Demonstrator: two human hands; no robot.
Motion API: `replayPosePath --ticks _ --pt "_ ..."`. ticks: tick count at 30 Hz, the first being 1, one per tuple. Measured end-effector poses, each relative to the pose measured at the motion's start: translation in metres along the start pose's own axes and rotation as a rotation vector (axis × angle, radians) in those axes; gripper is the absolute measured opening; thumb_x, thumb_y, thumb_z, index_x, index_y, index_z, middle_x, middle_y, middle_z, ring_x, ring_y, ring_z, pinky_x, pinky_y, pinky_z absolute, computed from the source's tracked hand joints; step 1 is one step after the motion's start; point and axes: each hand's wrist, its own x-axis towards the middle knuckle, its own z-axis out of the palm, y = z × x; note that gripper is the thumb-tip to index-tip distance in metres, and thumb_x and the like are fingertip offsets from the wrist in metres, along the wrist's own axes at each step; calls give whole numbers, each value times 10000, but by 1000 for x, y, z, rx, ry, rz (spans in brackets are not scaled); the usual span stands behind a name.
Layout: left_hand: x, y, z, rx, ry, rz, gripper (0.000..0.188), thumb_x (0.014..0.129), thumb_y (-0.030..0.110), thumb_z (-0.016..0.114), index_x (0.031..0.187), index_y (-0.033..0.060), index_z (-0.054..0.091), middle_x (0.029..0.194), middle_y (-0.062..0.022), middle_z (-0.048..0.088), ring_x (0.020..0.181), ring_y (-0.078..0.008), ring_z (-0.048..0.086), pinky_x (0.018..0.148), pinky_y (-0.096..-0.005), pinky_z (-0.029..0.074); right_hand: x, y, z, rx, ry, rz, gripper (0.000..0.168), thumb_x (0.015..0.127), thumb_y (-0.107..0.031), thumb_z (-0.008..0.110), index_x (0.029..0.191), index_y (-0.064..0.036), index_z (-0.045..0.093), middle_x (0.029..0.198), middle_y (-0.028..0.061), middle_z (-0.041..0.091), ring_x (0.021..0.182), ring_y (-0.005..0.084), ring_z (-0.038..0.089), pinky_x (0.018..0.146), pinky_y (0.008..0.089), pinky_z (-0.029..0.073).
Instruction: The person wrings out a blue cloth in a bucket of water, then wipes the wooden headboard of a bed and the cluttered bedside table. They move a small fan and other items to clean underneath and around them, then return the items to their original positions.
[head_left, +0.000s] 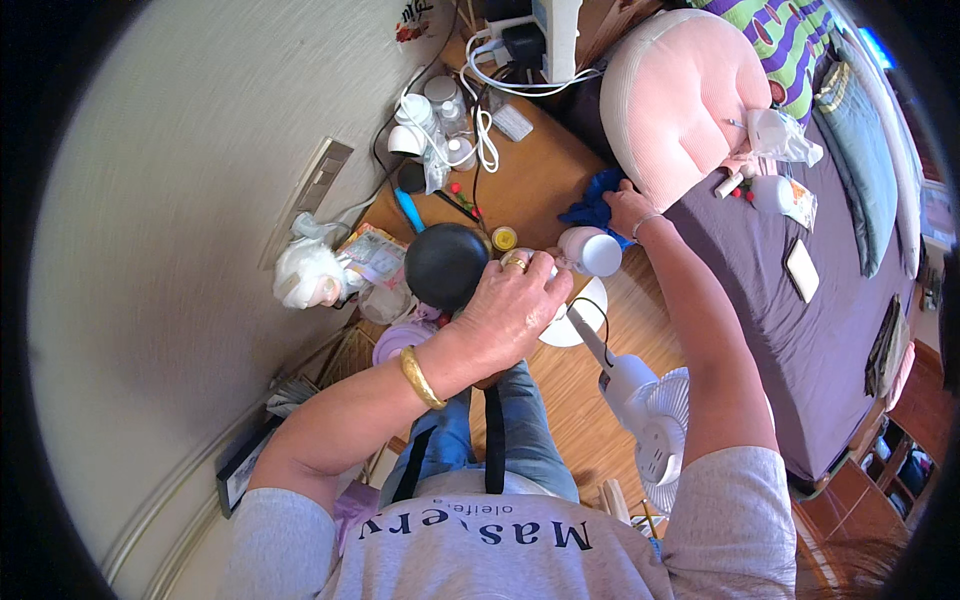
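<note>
My right hand (628, 210) presses on a bunched blue cloth (592, 199) at the right edge of a wooden bedside table (517, 180). Over the table's near edge, my left hand (517, 300) has its fingers curled around a white item, mostly hidden beneath them. A white jar (592, 251) with a pale lid stands between my hands, close to the left fingertips. Just beyond the left hand is a small round container with a yellow top (504, 238). A round black object (447, 267) lies beside my left wrist.
Bottles and jars (442, 112) with white cables crowd the table's back left. A white-haired doll (307, 277) is by the wall. The pink cushion (682, 105) rests on the bed (742, 285) at right. A white fan (652, 420) stands on the floor near my legs.
</note>
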Motion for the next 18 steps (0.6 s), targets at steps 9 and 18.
replayPosePath --ticks 9,18 --pt "16 -10 -6 -2 -48 -21 551 587 56 745 1079 60 498 994 -138 478 931 -336 538 732 -427 481 12 13 19 73 32 2 407 786 -35 506 1178 -115 580 1299 253 384 1108 431 515 942 450 440" --pt "47 -21 -27 -24 -43 -68 544 586 47 746 1073 81 505 980 -137 476 948 -333 518 801 -416 465 -3 3 2 141 72 49 391 796 -43 497 1172 -105 583 1274 252 410 1112 431 514 947 438 439"
